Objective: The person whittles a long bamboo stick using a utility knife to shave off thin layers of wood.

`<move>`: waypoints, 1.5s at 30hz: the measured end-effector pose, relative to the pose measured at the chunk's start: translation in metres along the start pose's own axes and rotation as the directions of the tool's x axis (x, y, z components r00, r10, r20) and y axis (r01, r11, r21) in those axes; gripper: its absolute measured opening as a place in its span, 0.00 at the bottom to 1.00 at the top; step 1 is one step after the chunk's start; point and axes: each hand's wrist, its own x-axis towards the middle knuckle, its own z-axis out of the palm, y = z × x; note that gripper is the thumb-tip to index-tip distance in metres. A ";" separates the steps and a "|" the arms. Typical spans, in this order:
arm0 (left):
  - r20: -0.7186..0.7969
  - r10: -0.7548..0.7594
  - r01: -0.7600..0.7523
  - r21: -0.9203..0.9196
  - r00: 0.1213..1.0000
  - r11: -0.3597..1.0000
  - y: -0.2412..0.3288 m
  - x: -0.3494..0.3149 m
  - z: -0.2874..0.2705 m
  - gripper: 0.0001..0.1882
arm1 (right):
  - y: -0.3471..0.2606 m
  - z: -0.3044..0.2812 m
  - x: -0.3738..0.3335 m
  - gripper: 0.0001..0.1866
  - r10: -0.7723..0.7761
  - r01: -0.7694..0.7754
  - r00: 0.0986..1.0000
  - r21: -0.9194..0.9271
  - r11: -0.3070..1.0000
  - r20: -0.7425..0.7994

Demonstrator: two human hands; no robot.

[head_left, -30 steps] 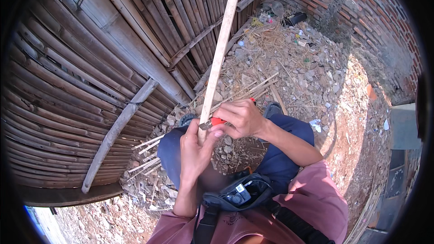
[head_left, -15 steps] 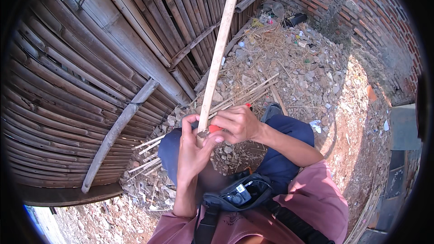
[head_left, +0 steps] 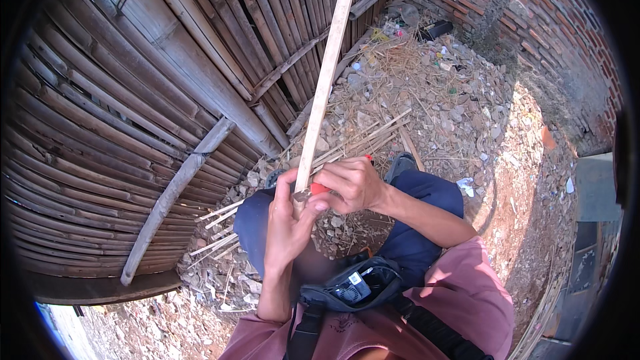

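Observation:
A long, flat, pale strip of wood or bamboo point(head_left: 327, 80) rises from my hands, its top leaning slightly right toward the slatted wall. My left hand point(head_left: 289, 223) is closed round its lower end. My right hand point(head_left: 350, 187) grips a red-handled knife point(head_left: 319, 189); a bit of the red handle also shows beyond the knuckles. The short, dark blade lies against the strip's face, close to my left thumb. Much of the handle and the strip's bottom end are covered by my fingers.
Several thin strips point(head_left: 367, 140) lie on the rubble beyond my hands, and more strips point(head_left: 217, 243) lie left of my knee. A bamboo wall point(head_left: 100, 180) curves along the left, a brick wall point(head_left: 553, 33) stands far right. An open dark waist bag point(head_left: 353, 287) sits at my lap.
Both hands and the strip have shifted very slightly to the right. The grip on the strip and on the knife stays the same.

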 end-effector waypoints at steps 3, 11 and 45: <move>0.018 0.009 -0.009 -0.010 1.000 1.000 -0.003 0.000 -0.001 0.29 | 0.000 0.000 0.000 0.16 -0.004 0.004 1.000 -0.008 1.000 -0.009; -0.014 -0.064 0.063 -0.052 0.998 0.997 -0.006 -0.003 -0.001 0.25 | -0.002 0.000 0.001 0.18 0.085 -0.085 0.995 0.005 0.996 -0.053; -0.090 -0.027 0.022 -0.063 0.996 0.998 -0.001 -0.002 0.011 0.37 | -0.007 0.000 0.003 0.18 0.073 -0.076 0.995 -0.042 0.996 -0.068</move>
